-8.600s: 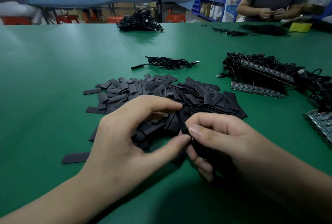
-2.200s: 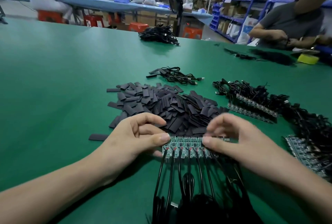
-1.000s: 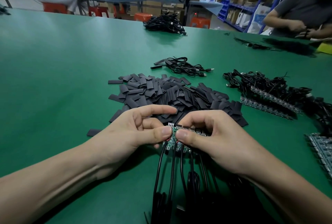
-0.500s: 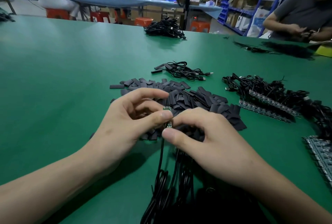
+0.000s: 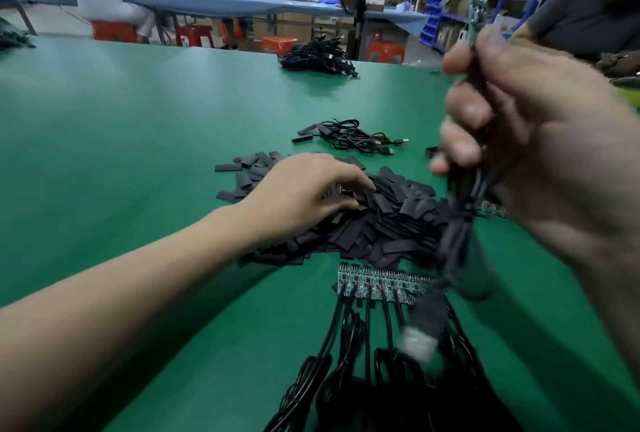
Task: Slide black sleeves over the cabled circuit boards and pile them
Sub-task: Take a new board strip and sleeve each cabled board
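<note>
Reaches in from lower left with left hand (image 5: 304, 196), palm down, forearm low over green table (image 5: 121, 137) — wide bare surface to the left and beyond. Rests fingertips on heap of black sleeves (image 5: 388, 223), fingers bent loosely and close together; cannot tell whether a sleeve is pinched. Just nearer than heap, row of circuit boards (image 5: 381, 284) flat on table, leads (image 5: 346, 345) trailing toward bottom edge. Beyond heap, small bundle of cables (image 5: 349, 135); further back, black cable pile (image 5: 317, 57) near far table edge. Holds right hand (image 5: 536, 154) high at right, close to camera, blurred — fingers curled tight round cable (image 5: 457, 248), single circuit board (image 5: 477, 12) sticking up above fist, plug (image 5: 420, 341) dangling over the row.
</note>
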